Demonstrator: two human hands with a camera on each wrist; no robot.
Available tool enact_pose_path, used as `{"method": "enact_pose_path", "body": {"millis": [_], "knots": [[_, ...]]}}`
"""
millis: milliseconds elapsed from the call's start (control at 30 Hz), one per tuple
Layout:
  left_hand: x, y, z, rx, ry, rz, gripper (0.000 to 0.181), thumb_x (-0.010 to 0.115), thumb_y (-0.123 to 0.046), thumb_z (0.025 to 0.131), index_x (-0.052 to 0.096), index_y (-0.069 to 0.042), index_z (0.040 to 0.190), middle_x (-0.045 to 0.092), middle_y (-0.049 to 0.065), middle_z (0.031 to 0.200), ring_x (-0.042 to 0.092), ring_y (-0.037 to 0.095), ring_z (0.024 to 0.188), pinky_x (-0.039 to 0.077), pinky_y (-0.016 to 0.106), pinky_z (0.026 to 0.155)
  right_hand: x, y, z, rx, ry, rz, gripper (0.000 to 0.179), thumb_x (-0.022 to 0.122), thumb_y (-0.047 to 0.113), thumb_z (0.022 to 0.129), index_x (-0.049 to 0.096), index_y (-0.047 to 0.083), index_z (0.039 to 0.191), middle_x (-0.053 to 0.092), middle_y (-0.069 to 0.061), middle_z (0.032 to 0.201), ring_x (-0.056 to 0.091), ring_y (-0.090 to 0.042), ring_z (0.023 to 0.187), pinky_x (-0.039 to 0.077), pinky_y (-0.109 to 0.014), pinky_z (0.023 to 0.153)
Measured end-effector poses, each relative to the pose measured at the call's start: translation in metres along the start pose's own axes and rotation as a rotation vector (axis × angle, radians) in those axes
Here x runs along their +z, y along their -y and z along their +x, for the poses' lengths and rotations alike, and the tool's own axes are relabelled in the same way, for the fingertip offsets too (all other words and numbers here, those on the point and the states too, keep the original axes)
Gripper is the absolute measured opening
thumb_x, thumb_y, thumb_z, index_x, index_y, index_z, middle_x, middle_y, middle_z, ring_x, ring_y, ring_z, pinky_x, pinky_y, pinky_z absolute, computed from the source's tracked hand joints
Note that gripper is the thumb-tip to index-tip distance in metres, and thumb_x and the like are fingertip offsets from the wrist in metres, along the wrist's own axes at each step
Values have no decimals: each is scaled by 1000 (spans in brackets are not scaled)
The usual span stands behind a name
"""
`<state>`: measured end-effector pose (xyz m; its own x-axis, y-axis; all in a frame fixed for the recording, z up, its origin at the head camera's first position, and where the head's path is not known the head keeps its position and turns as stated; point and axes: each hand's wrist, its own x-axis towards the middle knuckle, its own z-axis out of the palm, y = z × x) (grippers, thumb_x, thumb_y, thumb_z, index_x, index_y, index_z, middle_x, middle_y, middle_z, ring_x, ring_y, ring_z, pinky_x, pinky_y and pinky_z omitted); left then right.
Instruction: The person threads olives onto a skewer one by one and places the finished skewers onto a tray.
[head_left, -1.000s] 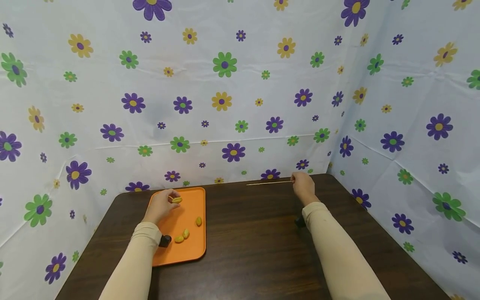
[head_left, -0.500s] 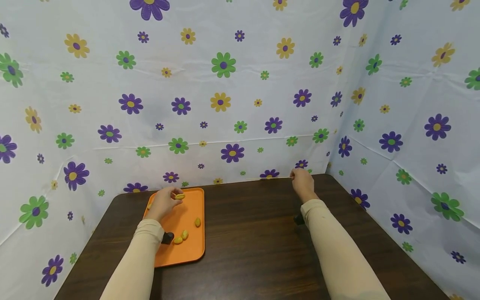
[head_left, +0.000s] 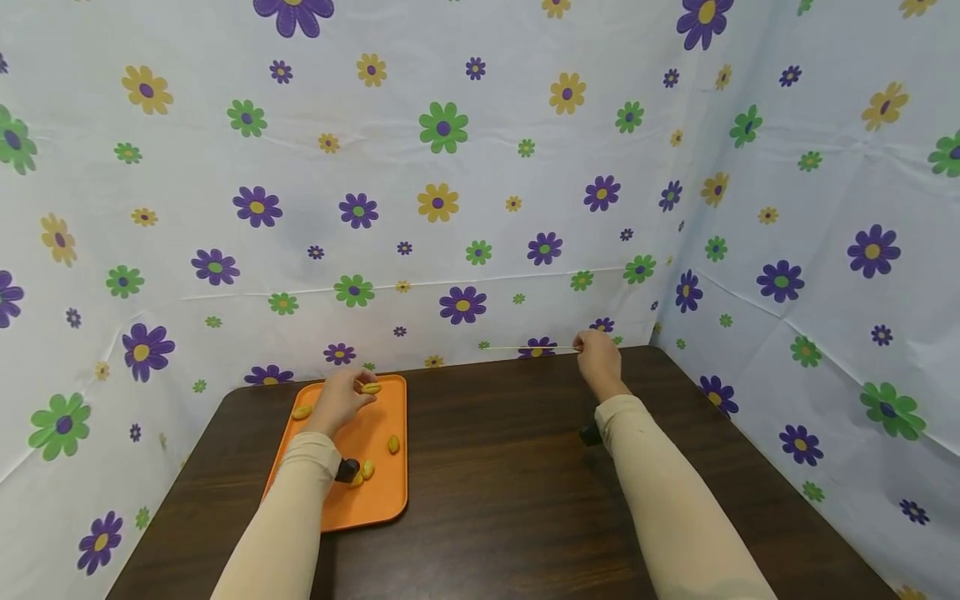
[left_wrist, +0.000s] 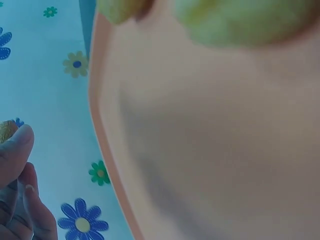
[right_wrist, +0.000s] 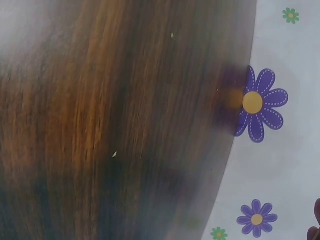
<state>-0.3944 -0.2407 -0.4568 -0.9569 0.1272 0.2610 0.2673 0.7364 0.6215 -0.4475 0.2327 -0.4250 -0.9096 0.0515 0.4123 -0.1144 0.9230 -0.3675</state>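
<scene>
In the head view my left hand [head_left: 337, 403] is over the orange tray [head_left: 386, 504], pinching a small yellow oval fruit [head_left: 371, 388] between thumb and fingers. The same fruit [left_wrist: 7, 131] shows at the left edge of the left wrist view, by the thumb tip. My right hand [head_left: 600, 363], near the table's far edge, pinches one end of a thin skewer [head_left: 525, 347]. The skewer points left, roughly level, and its free end is well apart from the fruit. Only a bit of the right fingertips [right_wrist: 318, 212] enters the right wrist view.
Several more yellow fruits lie on the tray, one [head_left: 302, 412] by its left rim and one [head_left: 393, 444] near the right. Flower-print cloth [head_left: 442, 208] stands behind the dark wooden table [head_left: 495, 500] and along its right side. Two pale specks dot the wood.
My left hand has shifted right and slightly up with its fruit, uncovering the one by the tray's left rim. My right hand has risen a little, lifting the skewer. The view has drifted slightly.
</scene>
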Motion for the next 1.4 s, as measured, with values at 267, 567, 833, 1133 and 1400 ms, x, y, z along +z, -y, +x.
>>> {"method": "enact_pose_path", "body": {"millis": [267,567,833,1133,1400], "knots": [[4,-17,7,-5,-9,-21,21,76,0,89,68,-1,109,67,18,110,62,34,98,56,48,84,3,4,4,-13,-14,12,18,62,-7,90,76,4,95,74,-14,101,68,-36,96,57,-51,77],[6,-27,14,22,-40,-43,19,77,0,89,69,-2,106,67,16,105,63,33,96,56,47,83,7,15,5,-47,-49,37,18,62,-7,91,76,4,94,73,-15,99,67,-34,94,56,-50,76],[16,-34,17,77,-53,-70,20,77,4,87,70,0,105,67,17,103,65,33,95,58,43,78,9,21,-3,-30,-57,54,24,61,-13,85,76,5,91,73,-14,98,67,-33,92,57,-49,73],[20,-43,16,100,-88,-78,21,77,6,85,69,1,105,67,16,102,66,34,95,58,48,82,15,32,-5,-81,-75,56,21,63,-12,89,77,4,92,73,-15,98,68,-33,92,58,-46,79],[23,-48,18,111,-84,-94,22,77,6,86,69,0,106,67,17,105,66,35,97,58,50,85,18,42,-2,-76,-81,59,27,60,-16,84,77,3,92,71,-11,93,67,-31,90,57,-44,77]]}}
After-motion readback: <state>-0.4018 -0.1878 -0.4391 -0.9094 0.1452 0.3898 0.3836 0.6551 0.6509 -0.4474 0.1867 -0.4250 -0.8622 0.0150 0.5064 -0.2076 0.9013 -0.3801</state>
